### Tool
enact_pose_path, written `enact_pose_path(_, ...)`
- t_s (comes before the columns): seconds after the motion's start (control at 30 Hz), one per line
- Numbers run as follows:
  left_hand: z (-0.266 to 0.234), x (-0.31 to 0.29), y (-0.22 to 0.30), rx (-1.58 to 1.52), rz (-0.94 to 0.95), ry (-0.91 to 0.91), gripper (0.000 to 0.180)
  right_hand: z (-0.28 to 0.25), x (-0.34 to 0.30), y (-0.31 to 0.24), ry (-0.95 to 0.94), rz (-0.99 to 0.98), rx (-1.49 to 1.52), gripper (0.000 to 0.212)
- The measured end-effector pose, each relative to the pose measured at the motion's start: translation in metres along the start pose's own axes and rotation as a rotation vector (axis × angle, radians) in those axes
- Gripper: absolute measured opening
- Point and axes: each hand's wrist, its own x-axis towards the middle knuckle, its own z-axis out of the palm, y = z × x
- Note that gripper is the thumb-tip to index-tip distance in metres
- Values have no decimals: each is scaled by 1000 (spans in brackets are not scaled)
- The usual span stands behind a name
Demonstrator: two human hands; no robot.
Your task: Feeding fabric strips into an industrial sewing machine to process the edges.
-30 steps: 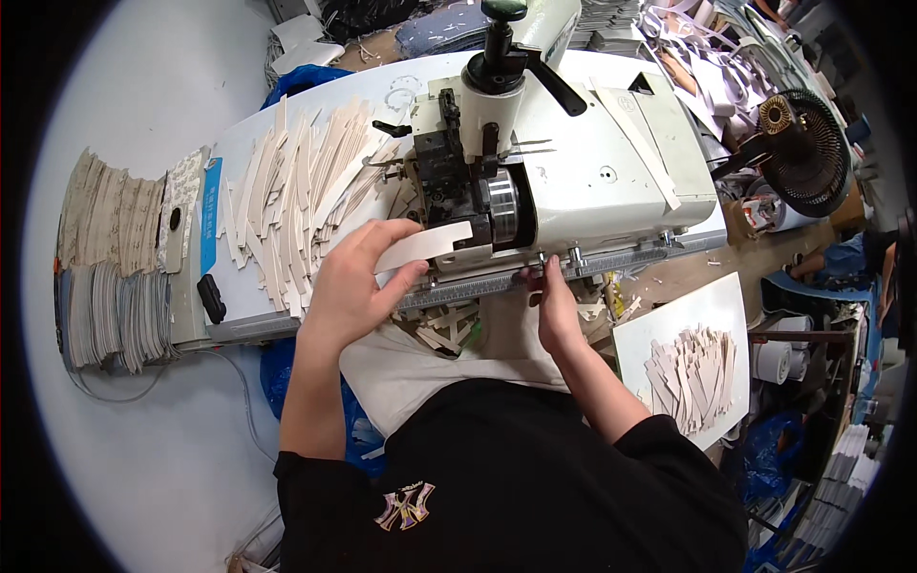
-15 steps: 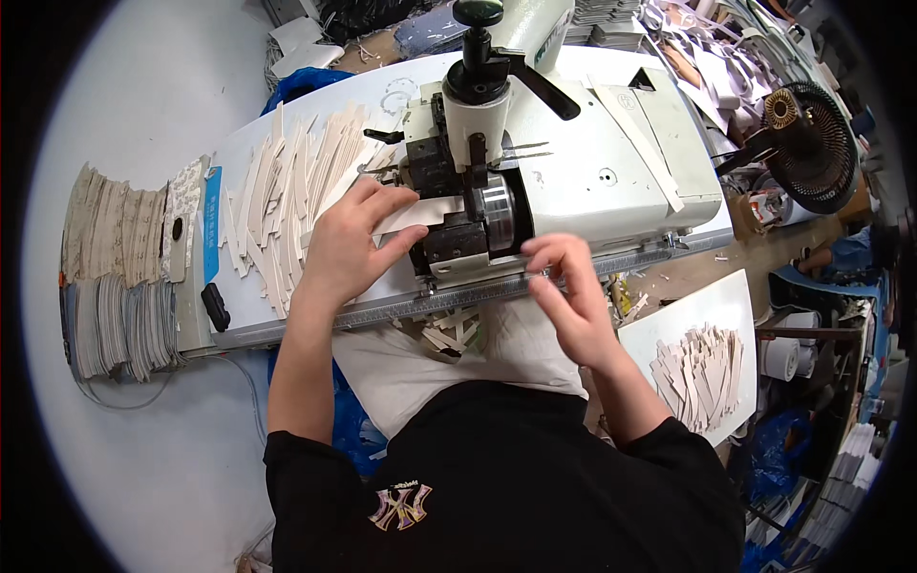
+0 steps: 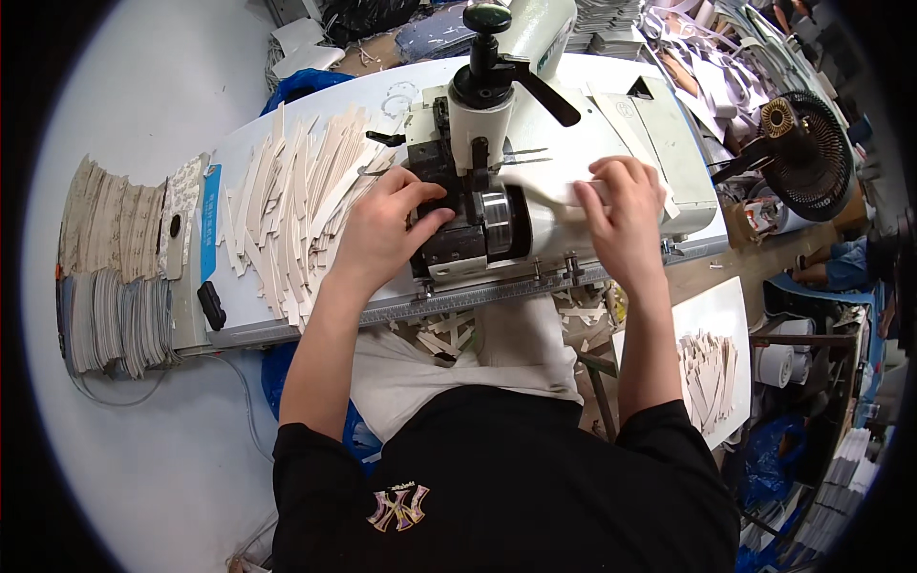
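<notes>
A white machine (image 3: 573,234) with a black knob and lever on top stands on the worktable. My left hand (image 3: 377,234) is at its black feed block (image 3: 449,234), thumb and forefinger apart, with nothing visible between them. To the right of the shiny round wheel (image 3: 498,222), my right hand (image 3: 626,215) pinches the end of a pale strip (image 3: 540,194), smeared by motion, that reaches back toward the machine's head. Many loose pale strips (image 3: 287,205) lie on the table left of the machine. A further strip (image 3: 621,119) rests on top of the machine.
At the far left stand stacked bundles of sheets (image 3: 115,224). A white board (image 3: 726,310) below right bears a heap of cut strips (image 3: 707,377). A black fan (image 3: 802,153) stands at the right. A metal ruler edge (image 3: 382,310) runs along the table's front, with scraps beneath it.
My right hand has moved up and right and now holds the strip drawn out past the wheel. My left hand has shifted right toward the feed block; the strip under it no longer shows there.
</notes>
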Motion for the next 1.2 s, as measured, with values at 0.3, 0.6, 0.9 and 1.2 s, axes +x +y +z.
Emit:
enact_pose_path(0.3, -17, -48, -12, -54, -223, 180, 11, -37, -8, 21, -37, -41, 23, 16)
enact_pose_path(0.6, -13, -87, 12, -306, -445, 23, 15, -91, -55, 0, 273, 149, 303, 15)
enact_pose_path(0.9, 33, -79, 103, -1275, -519, -296, 48, -50, -117, -99, -257, -677, 216, 23)
enact_pose_path(1.2, 10, -96, 104, -1472, -479, -484, 45, -34, -87, -91, -239, 125, 949, 17)
